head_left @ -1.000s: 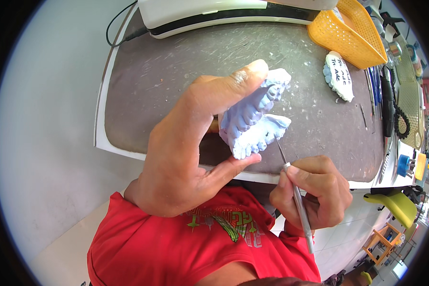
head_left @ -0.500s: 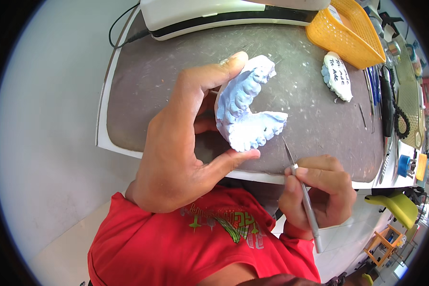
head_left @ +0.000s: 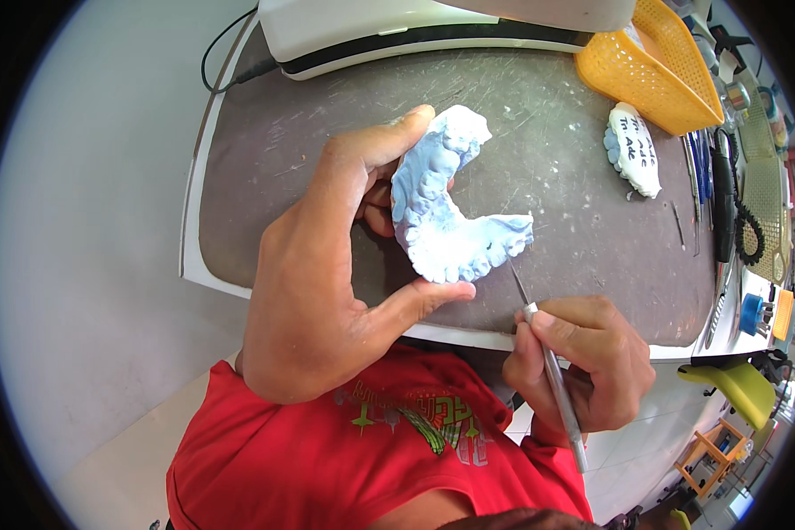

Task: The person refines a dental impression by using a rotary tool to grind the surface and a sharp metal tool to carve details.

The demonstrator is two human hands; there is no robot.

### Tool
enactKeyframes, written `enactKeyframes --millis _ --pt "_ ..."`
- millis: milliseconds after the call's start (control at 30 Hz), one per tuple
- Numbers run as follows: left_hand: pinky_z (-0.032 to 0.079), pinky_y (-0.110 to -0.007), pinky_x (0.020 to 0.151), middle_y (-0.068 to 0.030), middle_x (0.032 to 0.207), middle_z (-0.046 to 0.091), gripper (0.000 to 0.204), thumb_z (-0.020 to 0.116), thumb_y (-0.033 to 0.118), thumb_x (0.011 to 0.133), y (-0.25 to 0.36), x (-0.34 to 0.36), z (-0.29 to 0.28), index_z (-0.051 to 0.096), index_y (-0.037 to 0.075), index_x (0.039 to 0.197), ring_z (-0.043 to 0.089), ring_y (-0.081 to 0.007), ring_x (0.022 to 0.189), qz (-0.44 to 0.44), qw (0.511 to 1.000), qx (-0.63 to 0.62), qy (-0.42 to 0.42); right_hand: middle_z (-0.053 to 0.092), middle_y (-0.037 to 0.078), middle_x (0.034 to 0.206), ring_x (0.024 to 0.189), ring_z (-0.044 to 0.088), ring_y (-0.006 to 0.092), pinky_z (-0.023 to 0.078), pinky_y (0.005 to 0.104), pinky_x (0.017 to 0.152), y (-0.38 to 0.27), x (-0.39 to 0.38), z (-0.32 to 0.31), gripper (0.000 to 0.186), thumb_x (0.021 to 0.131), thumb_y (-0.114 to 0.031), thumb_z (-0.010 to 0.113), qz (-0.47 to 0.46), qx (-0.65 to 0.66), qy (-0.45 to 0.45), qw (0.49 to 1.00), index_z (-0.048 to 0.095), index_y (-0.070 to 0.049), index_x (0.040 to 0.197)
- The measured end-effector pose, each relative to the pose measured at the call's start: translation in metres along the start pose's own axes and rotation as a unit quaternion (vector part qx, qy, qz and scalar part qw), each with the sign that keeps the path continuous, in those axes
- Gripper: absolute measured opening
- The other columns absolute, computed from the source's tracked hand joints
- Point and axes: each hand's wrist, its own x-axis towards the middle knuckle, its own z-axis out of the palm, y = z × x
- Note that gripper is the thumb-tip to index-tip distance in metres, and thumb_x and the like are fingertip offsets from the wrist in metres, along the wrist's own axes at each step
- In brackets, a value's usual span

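Note:
My left hand (head_left: 314, 256) grips a pale blue and white plaster dental cast (head_left: 437, 216) by its outer edge, thumb below and fingers above and behind. The cast is a horseshoe-shaped arch with its row of teeth facing up, and a small dark mark sits on the lower arm. In a pen-like grip, my right hand (head_left: 583, 358) pinches a scalpel-like carving knife (head_left: 556, 389) with a slim metal handle. Its thin pointed blade reaches up to the teeth at the lower right arm of the cast; whether the tip touches I cannot tell.
A second cast (head_left: 633, 150) with handwriting on its white base lies at the right, beside a yellow perforated basket (head_left: 654, 66). A white device (head_left: 424, 35) spans the back of the grey mat (head_left: 300, 115). Slim tools and a black corded handpiece (head_left: 724, 203) line the right edge.
The cast has turned slightly in my left hand, and that hand has shifted a little left. The knife has moved left, its tip now close against the cast's lower teeth.

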Motion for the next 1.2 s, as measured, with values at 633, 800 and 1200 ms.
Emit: enactKeyframes --millis 633,800,1200 --pt "0.052 -0.035 0.096 -0.0186 0.128 0.059 0.097 0.093 0.017 0.065 -0.004 -0.001 -0.001 0.038 -0.004 0.143 0.063 -0.0237 0.112 0.028 0.999 0.003 -0.015 0.065 0.017 0.067 0.053 0.063 0.0178 0.049 0.0250 0.047 0.006 0.001 -0.009 0.022 0.075 0.007 0.074 -0.032 0.049 -0.042 0.997 0.059 0.003 0.090" --pt "0.052 -0.036 0.096 -0.0187 0.128 0.058 0.098 0.093 0.015 0.065 -0.004 -0.001 0.000 0.037 -0.004 0.143 0.063 -0.0245 0.114 0.028 0.999 0.005 -0.015 0.067 0.010 0.071 0.053 0.064 0.0187 0.048 0.0262 0.043 0.002 0.001 -0.003 0.028 0.065 0.005 0.083 -0.009 0.033 -0.011 0.999 0.065 -0.002 0.086" --pt "0.053 -0.036 0.095 -0.0203 0.127 0.057 0.099 0.093 0.011 0.065 -0.005 -0.002 -0.001 0.034 -0.005 0.143 0.064 -0.0250 0.111 0.052 0.998 0.014 -0.018 0.067 0.011 0.070 0.054 0.064 0.0192 0.048 0.0265 0.043 0.005 0.000 -0.003 0.027 0.066 0.004 0.082 -0.022 0.043 -0.018 0.999 0.067 0.000 0.087"
